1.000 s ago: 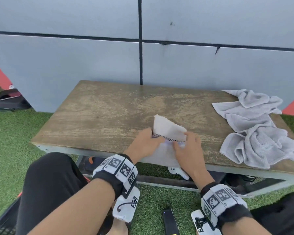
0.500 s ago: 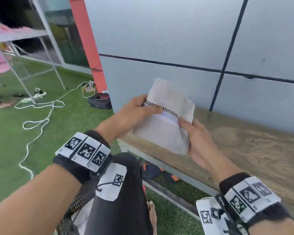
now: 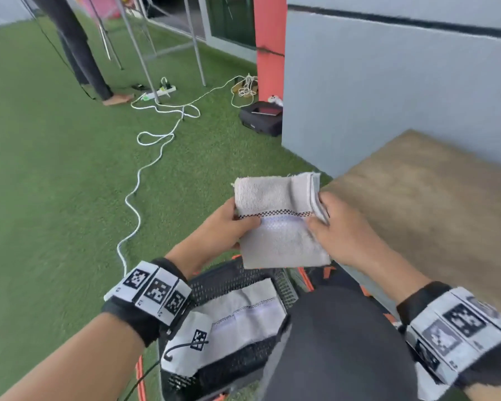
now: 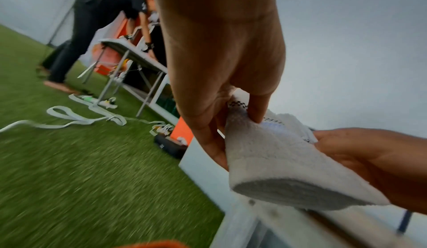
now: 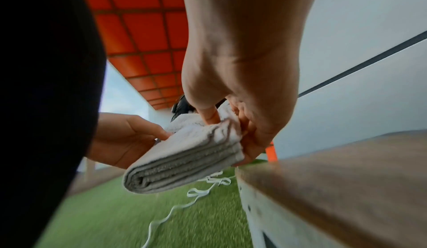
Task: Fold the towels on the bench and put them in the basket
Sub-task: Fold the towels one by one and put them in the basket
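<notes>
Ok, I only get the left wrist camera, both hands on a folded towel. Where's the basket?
Observer: In the head view the basket is low down, just below the held towel, beside the person's knee.
Operator: Anything in it?
Observer: Yes, a second towel, folded, with the same checkered band.
Operator: Is the held one folded neatly?
Observer: The right wrist view shows several even layers at its edge, with the right hand pinching one end.
</notes>
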